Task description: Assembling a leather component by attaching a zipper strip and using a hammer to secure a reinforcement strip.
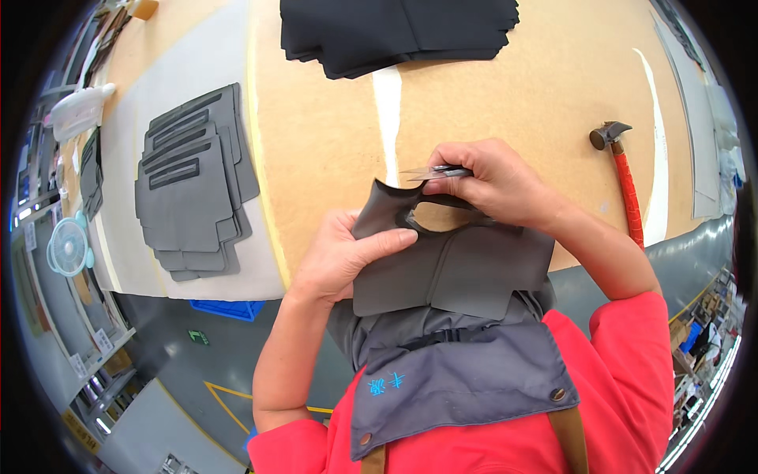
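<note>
A dark grey, leather-like sheet piece (474,272) with a large opening is held up at the near edge of the table, in front of my apron. My left hand (335,257) grips its left side, thumb lying on the near face and fingers behind. My right hand (501,182) is closed around small pointed thread snips (434,172), their tips toward the left. The right fingers also pinch the sheet's far edge beside the opening. The ends of the right fingers are partly hidden.
Grey cut pieces (185,197) lie stacked at the left on a pale sheet. A black stack (395,31) sits at the far side. To the right rests a hammer (625,186) with a red-wrapped handle. A blue crate (227,308) shows below the table edge.
</note>
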Motion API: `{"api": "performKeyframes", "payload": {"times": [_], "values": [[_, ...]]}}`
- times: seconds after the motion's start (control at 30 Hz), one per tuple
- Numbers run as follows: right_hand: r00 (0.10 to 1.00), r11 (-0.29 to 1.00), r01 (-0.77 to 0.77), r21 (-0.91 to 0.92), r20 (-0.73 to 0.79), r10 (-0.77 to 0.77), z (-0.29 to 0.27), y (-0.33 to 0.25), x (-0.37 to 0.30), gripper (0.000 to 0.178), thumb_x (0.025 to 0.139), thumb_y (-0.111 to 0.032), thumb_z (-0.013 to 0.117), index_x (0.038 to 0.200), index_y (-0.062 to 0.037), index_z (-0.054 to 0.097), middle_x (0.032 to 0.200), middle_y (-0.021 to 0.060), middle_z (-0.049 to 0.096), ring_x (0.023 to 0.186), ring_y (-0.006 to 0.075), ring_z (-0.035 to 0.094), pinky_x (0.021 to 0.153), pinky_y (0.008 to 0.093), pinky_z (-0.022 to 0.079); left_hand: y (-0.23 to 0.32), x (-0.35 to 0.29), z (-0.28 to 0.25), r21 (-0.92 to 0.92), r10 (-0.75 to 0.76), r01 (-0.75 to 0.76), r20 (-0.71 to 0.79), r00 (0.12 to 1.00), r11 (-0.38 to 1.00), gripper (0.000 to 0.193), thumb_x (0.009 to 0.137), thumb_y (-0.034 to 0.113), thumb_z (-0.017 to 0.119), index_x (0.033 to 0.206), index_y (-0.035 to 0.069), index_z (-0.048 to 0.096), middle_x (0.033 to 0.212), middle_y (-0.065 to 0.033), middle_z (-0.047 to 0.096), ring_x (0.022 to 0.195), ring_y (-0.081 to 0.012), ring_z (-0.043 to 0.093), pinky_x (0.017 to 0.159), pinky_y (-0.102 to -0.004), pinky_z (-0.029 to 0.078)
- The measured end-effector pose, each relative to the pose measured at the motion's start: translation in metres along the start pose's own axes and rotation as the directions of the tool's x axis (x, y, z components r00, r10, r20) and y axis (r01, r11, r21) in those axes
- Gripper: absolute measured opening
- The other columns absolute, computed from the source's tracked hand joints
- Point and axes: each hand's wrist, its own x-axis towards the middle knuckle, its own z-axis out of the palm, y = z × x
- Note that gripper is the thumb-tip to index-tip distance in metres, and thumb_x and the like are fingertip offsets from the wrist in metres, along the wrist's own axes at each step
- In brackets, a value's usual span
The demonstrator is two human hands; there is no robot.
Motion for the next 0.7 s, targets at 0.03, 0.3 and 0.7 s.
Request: {"api": "performKeyframes", "payload": {"times": [0.03,0.3,0.7], "values": [[1.0,1.0,-0.006,0.001,0.0,0.006,0.002,0.003,0.001,0.017,0.097,-0.018,0.072,0.097,-0.0011,0.069,0.076,0.0023,0.064,0.072,0.0081,0.054,0.069,0.0285,0.046,0.001,0.001,0.001,-0.002,-0.005,0.005,0.003,1.0,1.0,0.027,0.089,0.008,0.081,0.11,-0.005,0.072,0.098,-0.0084,0.074,0.084,-0.0133,0.07,0.071,-0.0286,0.059],[0.916,0.968,0.199,-0.156,-0.321,-0.24,0.003,-0.002,-0.016,0.02,0.1,-0.016,0.068,0.111,0.001,0.07,0.084,0.0037,0.065,0.076,0.0184,0.058,0.075,0.0311,0.047,0.004,0.004,0.01,-0.035,0.053,-0.057,-0.102,0.993,0.998,0.029,0.091,0.008,0.079,0.115,-0.005,0.071,0.103,-0.0096,0.074,0.087,-0.0136,0.071,0.074,-0.0297,0.06],[0.946,0.92,-0.297,0.256,-0.053,0.32,-0.002,-0.018,-0.051,0.02,0.098,-0.018,0.073,0.109,-0.002,0.071,0.09,-0.0018,0.068,0.083,0.0043,0.06,0.073,0.0225,0.047,0.007,0.004,0.013,0.04,0.063,-0.06,-0.096,0.993,0.997,0.027,0.091,0.011,0.079,0.114,-0.003,0.073,0.1,-0.0067,0.075,0.086,-0.0108,0.069,0.073,-0.0269,0.057]]}}
